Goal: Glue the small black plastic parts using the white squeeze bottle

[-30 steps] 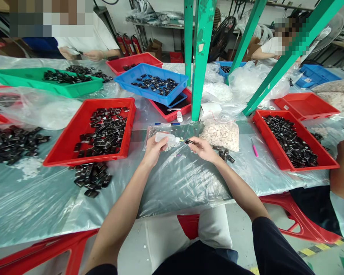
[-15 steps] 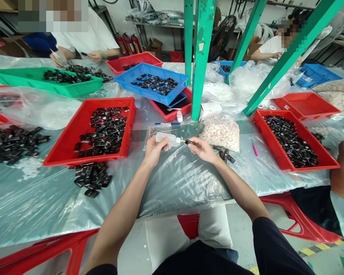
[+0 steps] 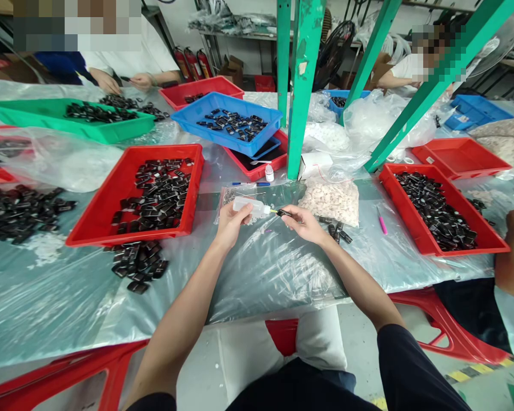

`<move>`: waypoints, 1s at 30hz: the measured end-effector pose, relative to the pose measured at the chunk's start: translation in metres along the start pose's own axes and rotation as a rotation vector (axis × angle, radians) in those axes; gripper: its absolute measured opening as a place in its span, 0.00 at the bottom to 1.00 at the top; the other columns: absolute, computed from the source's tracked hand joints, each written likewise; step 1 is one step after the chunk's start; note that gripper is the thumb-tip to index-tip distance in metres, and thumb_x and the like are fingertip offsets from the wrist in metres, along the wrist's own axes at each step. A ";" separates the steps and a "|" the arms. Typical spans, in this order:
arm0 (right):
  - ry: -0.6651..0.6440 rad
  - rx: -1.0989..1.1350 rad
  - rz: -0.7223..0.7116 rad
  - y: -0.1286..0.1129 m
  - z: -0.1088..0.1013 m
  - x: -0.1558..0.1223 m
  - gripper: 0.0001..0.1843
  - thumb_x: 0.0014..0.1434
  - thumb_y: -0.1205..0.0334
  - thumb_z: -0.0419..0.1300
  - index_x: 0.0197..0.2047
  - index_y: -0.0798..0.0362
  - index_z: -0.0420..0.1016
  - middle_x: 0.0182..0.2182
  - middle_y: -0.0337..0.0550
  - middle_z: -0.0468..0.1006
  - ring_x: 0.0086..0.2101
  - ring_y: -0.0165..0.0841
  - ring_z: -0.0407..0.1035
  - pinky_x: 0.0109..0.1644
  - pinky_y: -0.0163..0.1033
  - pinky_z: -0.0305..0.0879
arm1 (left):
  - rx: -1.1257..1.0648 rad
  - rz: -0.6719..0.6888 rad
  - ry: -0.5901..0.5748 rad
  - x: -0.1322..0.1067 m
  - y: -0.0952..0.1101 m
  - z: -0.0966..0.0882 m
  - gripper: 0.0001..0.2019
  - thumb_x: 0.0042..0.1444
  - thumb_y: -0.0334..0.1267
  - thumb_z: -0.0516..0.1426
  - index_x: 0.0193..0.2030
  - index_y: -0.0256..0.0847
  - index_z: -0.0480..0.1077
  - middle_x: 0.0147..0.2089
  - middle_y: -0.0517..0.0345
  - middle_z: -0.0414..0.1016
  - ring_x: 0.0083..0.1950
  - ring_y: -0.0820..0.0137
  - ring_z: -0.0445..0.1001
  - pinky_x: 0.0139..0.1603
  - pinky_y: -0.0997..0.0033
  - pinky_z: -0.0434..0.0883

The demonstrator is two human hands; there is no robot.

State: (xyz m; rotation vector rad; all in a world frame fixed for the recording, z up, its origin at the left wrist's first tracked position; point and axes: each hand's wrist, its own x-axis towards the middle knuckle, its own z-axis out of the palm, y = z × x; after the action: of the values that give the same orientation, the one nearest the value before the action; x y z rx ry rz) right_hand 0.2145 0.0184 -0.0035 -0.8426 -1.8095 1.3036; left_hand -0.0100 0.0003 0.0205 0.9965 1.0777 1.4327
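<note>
Gently is best, I think: the left hand (image 3: 230, 221), closed around the little white squeeze bottle (image 3: 247, 206), should press softly and hold its thin tip steady on the small black piece (image 3: 283, 213). The right hand (image 3: 305, 224) pinches that piece tight in its fingertips, just above the plastic-covered table (image 3: 261, 274). The piece is tiny, dark and shiny.

Both bare forearms reach forward and converge, elbows bent. The left hand (image 3: 230, 224) is curled tight in a grip, thumb on top. The right hand (image 3: 305, 224) (palm turned inward) pinches thumb against forefinger, near the left but apart.
</note>
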 end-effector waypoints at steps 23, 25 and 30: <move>-0.012 -0.008 -0.041 -0.004 -0.002 -0.002 0.29 0.64 0.33 0.60 0.41 0.54 0.75 0.29 0.38 0.69 0.27 0.28 0.62 0.31 0.34 0.59 | 0.000 0.031 -0.014 0.001 -0.004 -0.003 0.21 0.41 0.52 0.72 0.33 0.36 0.80 0.22 0.60 0.70 0.22 0.78 0.61 0.23 0.75 0.56; -0.016 -0.010 -0.047 -0.005 -0.002 -0.002 0.29 0.65 0.33 0.60 0.41 0.54 0.76 0.30 0.39 0.70 0.27 0.28 0.62 0.31 0.34 0.60 | 0.000 0.037 -0.014 0.001 -0.003 -0.003 0.21 0.41 0.52 0.72 0.33 0.36 0.80 0.23 0.60 0.71 0.22 0.78 0.61 0.23 0.75 0.56; -0.018 -0.029 -0.044 -0.006 -0.002 -0.002 0.29 0.65 0.33 0.59 0.41 0.54 0.76 0.31 0.39 0.70 0.28 0.29 0.62 0.31 0.34 0.60 | 0.009 0.045 -0.017 0.001 -0.002 -0.003 0.21 0.41 0.52 0.72 0.33 0.36 0.80 0.23 0.59 0.71 0.22 0.78 0.61 0.23 0.75 0.56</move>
State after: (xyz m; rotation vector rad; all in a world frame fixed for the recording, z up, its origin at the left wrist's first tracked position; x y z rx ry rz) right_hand 0.2170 0.0160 0.0019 -0.8041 -1.8547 1.2635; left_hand -0.0123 0.0007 0.0177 1.0440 1.0561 1.4542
